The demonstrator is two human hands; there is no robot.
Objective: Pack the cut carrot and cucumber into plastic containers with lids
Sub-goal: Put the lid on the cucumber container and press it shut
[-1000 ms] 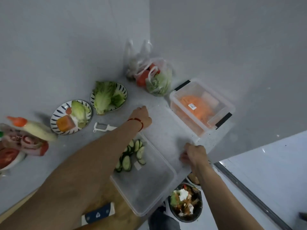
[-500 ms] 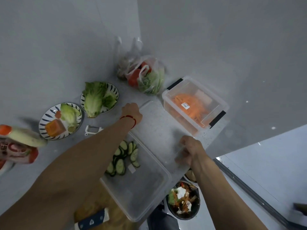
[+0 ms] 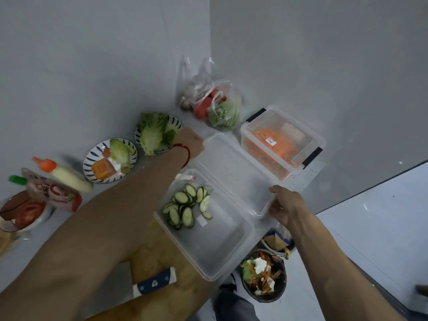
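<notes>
A clear plastic container (image 3: 215, 256) stands open on the counter with cucumber slices (image 3: 185, 207) heaped in its far left corner. Just beyond it a clear lid (image 3: 234, 172) is held between both hands. My left hand (image 3: 191, 144), with a red string at the wrist, grips the lid's far left corner. My right hand (image 3: 286, 203) grips its near right corner. A second container (image 3: 283, 141) with black clips, lid on, holds shredded carrot at the back right.
Two striped plates (image 3: 110, 159) with lettuce and food scraps sit at the left, beside sauce bottles (image 3: 64, 174) and a tomato bowl (image 3: 23, 212). A bag of vegetables (image 3: 215, 105) fills the corner. A knife handle (image 3: 154, 283) lies on the wooden board. A scrap bowl (image 3: 262, 276) sits below the counter edge.
Both hands have lifted the clear lid off the counter and tilted it. The view has shifted, so everything sits further right in the picture.
</notes>
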